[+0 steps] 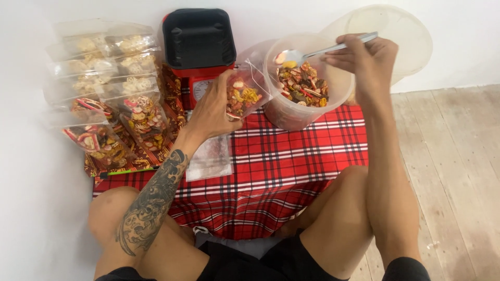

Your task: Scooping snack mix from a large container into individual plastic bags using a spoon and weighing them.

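My left hand [211, 112] grips a clear zip bag [245, 88], part-filled with mixed dried pieces, held open beside a clear plastic bucket [299, 112]. The bucket holds the same red, yellow and brown dried mix. My right hand [367, 62] holds a metal spoon [325, 50] over the bucket, its bowl carrying a few pieces near the bag's mouth. I sit cross-legged on a red plaid cloth [291, 161].
Several filled clear bags [112, 99] are stacked at the left against the white wall. A red kitchen scale with a black tray [198, 39] stands behind the bag. Empty flat bags [211, 158] lie on the cloth. The bucket's lid [396, 34] leans behind; wooden floor is on the right.
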